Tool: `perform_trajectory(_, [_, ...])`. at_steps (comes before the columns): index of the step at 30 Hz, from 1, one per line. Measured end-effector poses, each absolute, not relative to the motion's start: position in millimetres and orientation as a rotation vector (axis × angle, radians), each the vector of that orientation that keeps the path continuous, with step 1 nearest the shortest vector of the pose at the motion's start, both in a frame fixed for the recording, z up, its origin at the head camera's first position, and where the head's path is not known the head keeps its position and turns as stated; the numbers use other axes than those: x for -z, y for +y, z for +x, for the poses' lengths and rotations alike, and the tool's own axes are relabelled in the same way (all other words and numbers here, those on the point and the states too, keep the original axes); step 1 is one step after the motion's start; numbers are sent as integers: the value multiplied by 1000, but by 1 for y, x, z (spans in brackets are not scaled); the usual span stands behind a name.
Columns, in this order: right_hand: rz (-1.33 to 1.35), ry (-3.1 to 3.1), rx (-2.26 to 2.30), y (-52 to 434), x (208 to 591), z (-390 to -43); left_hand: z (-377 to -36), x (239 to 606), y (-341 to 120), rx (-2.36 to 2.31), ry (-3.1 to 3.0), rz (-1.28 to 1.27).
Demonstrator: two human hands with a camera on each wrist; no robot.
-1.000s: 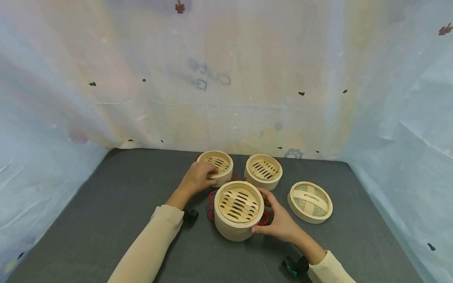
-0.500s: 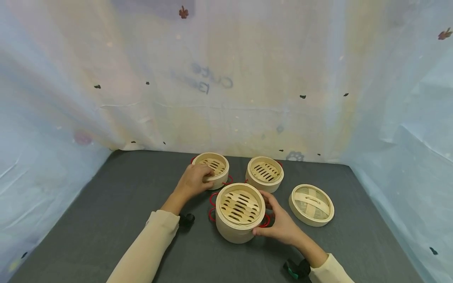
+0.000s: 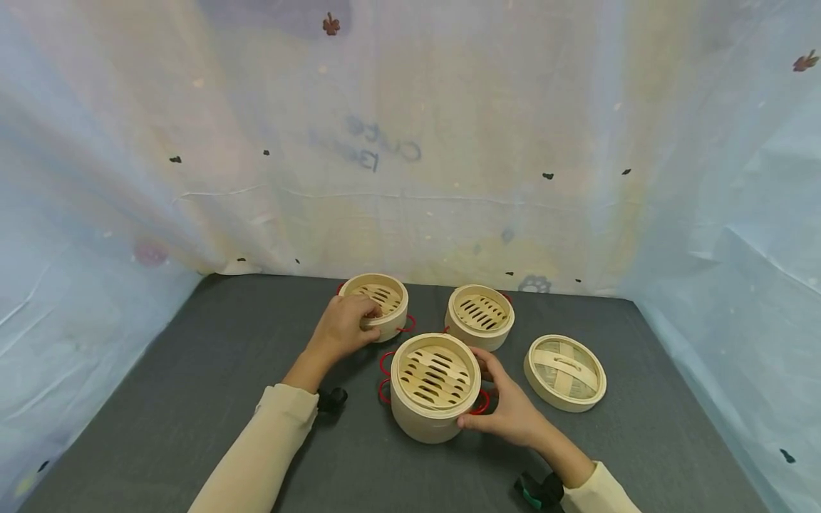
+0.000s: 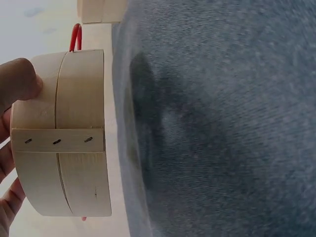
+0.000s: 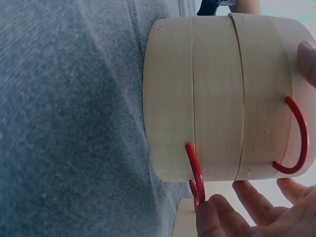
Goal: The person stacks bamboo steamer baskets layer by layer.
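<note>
At the back left, my left hand (image 3: 341, 326) pinches the near rim of a small bamboo steamer basket (image 3: 393, 328), fingers inside and thumb outside. In the left wrist view the thumb (image 4: 24, 81) presses the pale wall of that basket (image 4: 81, 177), which has a stapled joint strip and a red handle. My right hand (image 3: 503, 406) holds the right side of a stack of bamboo steamer baskets (image 3: 417, 425), thumb in front and fingers behind. In the right wrist view the stack (image 5: 217, 98) shows red loop handles, with fingertips (image 5: 247, 192) along its side.
Another slatted steamer basket (image 3: 479, 311) stands behind the stack. A woven bamboo lid (image 3: 564, 374) lies to the right. The dark cloth-covered table (image 3: 212, 399) ends at a pale hanging sheet (image 3: 410, 214) behind and at the sides.
My left hand has shifted left with the back-left steamer basket, widening the gap to the other back basket. The right hand keeps its place on the stack.
</note>
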State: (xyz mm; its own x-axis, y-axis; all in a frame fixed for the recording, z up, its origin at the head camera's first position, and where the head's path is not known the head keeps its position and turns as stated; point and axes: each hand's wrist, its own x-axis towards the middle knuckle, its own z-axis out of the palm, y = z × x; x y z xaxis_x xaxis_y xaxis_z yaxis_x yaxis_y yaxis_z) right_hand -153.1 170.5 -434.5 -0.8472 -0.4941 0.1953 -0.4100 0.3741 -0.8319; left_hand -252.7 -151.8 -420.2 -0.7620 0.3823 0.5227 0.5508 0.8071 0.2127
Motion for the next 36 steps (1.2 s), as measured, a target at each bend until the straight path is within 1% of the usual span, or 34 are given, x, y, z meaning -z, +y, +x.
perform_trajectory(12, [-836, 2543, 1487, 170, 434, -153, -247, 408, -151, 491, -2516, -685])
perform_trajectory(23, [-830, 2538, 1493, 170, 435, -153, -241, 389, -147, 528, -2428, -720])
perform_trajectory(30, [-791, 2534, 1498, 169, 434, -153, -233, 377, -145, 541, -2409, -709])
perform_trajectory(36, [-817, 2542, 1491, 170, 435, -153, -224, 365, -139, 535, -2400, -740])
